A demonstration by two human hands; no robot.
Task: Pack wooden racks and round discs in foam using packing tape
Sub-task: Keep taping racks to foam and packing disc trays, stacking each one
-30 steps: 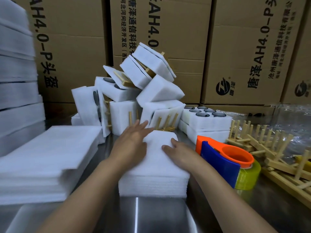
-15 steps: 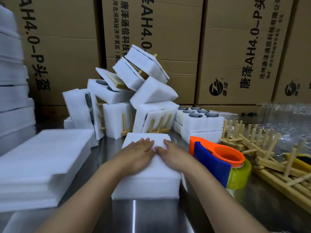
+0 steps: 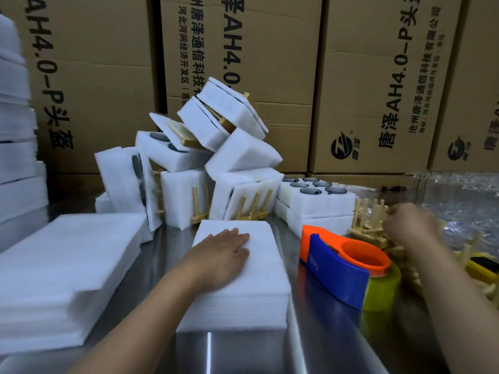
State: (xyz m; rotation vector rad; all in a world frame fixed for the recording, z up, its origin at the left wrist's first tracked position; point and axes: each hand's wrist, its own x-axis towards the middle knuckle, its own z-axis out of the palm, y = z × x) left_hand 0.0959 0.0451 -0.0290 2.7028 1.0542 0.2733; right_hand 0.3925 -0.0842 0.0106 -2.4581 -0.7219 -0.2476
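Observation:
My left hand (image 3: 224, 252) lies flat, fingers straight, on a stack of small white foam sheets (image 3: 259, 268) in the middle of the steel table. My right hand (image 3: 407, 225) is out to the right at a heap of loose wooden racks (image 3: 370, 211). It is blurred, its fingers curled at the rack pegs, and whether it holds one is unclear. An orange and blue tape dispenser (image 3: 337, 268) with yellowish tape stands between my hands. Behind it is a foam block holding several dark round discs (image 3: 316, 195).
A pile of foam-wrapped rack bundles (image 3: 210, 163) leans against cardboard boxes (image 3: 270, 49) at the back. Larger foam sheets (image 3: 67, 260) lie at the left, with taller foam stacks (image 3: 13, 130) beyond. Clear plastic wrap (image 3: 459, 195) and a yellow object (image 3: 483, 268) are at the right.
My right hand left the foam stack and swung right to the wooden racks. My left hand stayed flat on the foam.

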